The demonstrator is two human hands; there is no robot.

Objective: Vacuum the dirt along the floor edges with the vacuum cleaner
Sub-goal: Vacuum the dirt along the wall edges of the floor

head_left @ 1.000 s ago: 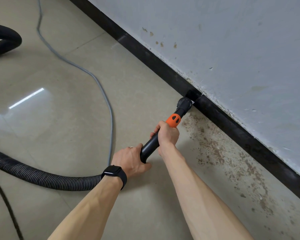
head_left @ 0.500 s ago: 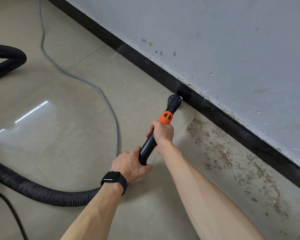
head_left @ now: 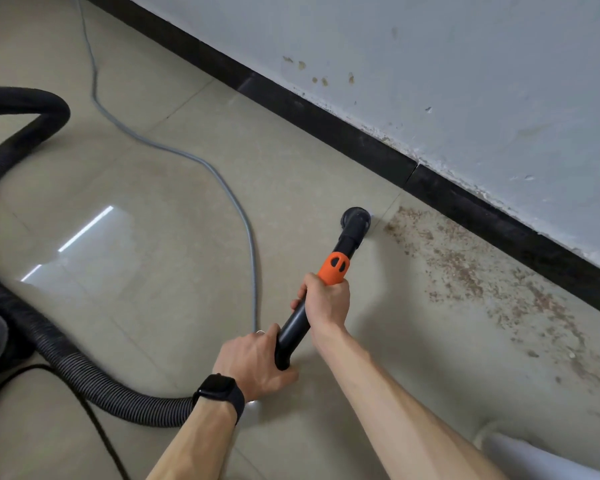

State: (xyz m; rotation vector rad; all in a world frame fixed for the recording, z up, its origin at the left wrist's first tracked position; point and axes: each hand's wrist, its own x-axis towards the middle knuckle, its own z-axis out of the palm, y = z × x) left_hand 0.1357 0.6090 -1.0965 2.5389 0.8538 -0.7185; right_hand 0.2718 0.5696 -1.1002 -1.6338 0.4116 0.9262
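Observation:
The vacuum's black wand (head_left: 293, 332) has an orange collar (head_left: 334, 267) and ends in a round black nozzle (head_left: 355, 219) that sits on the beige tiled floor. My right hand (head_left: 326, 303) grips the wand just below the orange collar. My left hand (head_left: 253, 362), with a black watch on the wrist, grips the wand's rear end where the ribbed black hose (head_left: 94, 379) joins. A band of brown dirt (head_left: 475, 278) lies along the black skirting (head_left: 361, 138), starting just right of the nozzle.
The hose loops away to the left (head_left: 25, 123) and back. A grey cable (head_left: 222, 188) snakes across the floor towards my left hand, and a thin black cord (head_left: 94, 420) runs at lower left. A white stained wall (head_left: 465, 81) rises above the skirting. Something white (head_left: 534, 459) shows at bottom right.
The nozzle has pulled back from the skirting onto the open floor, at the left end of the dirt band. Both hands keep their grip on the wand.

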